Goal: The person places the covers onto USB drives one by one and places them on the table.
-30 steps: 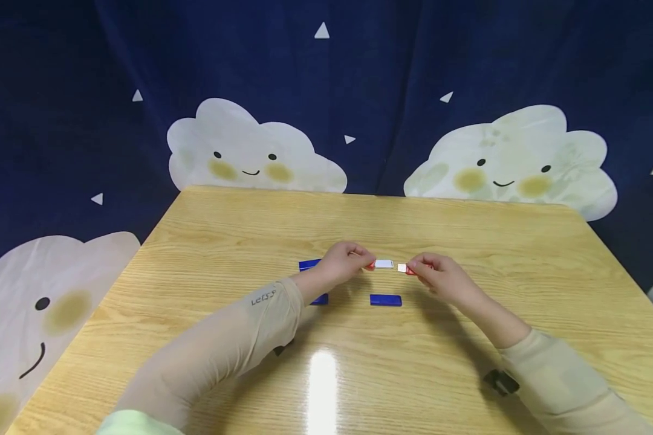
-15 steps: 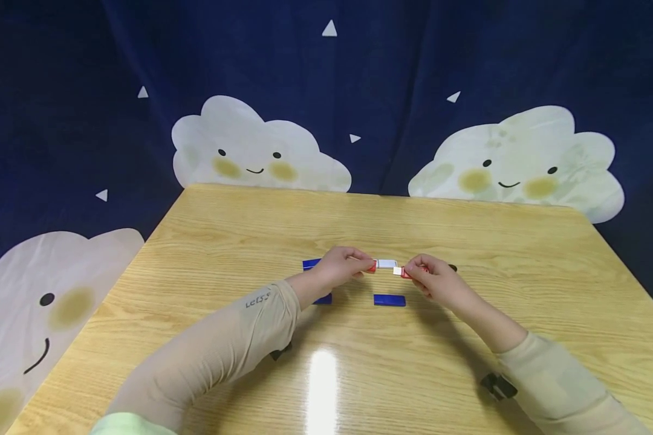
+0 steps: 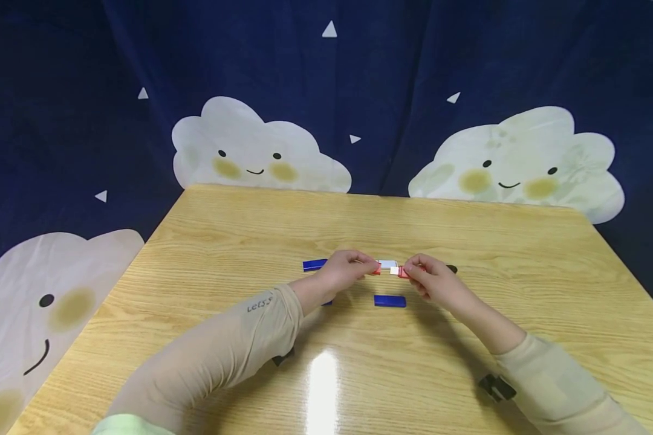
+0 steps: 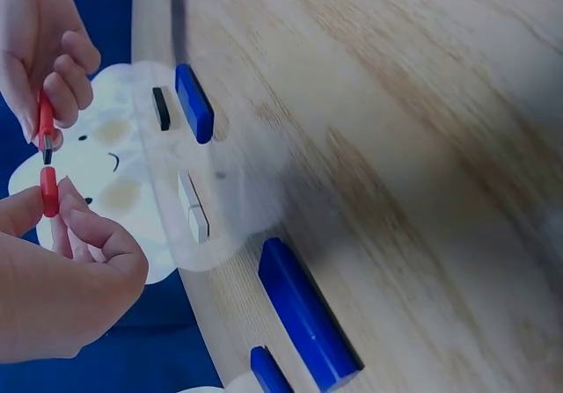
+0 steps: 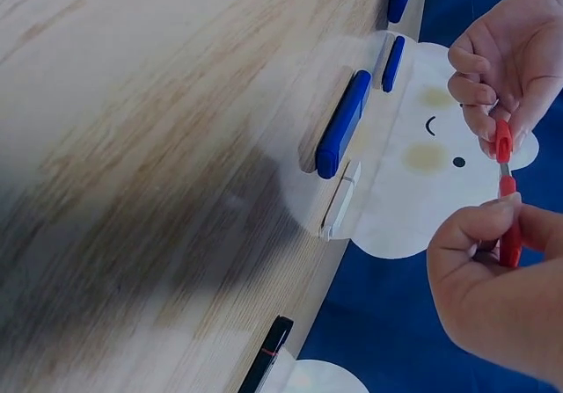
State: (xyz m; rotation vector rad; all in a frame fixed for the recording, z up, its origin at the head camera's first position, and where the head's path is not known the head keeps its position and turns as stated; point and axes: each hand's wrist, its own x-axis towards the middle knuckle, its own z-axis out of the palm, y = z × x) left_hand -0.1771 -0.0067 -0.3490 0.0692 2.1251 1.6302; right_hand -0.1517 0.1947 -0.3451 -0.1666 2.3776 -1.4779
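Between its thumb and fingertips my left hand pinches a small red cap. My right hand grips a red USB flash drive, its metal connector pointing at the cap. In the head view a narrow gap separates connector and cap; both are held above the table. Just beyond them lies a white USB flash drive. A blue USB flash drive rests on the near side of the hands. Much of the red drive is covered by the right fingers.
Left of the hands lies another blue stick; a third blue one is mostly hidden under the left wrist. A black stick shows behind the right hand. The wooden table ends at a dark blue cloud-print curtain.
The right hand has moved left and the left hand slightly right, bringing the connector closer to the cap. The black stick has come into sight behind the right hand.
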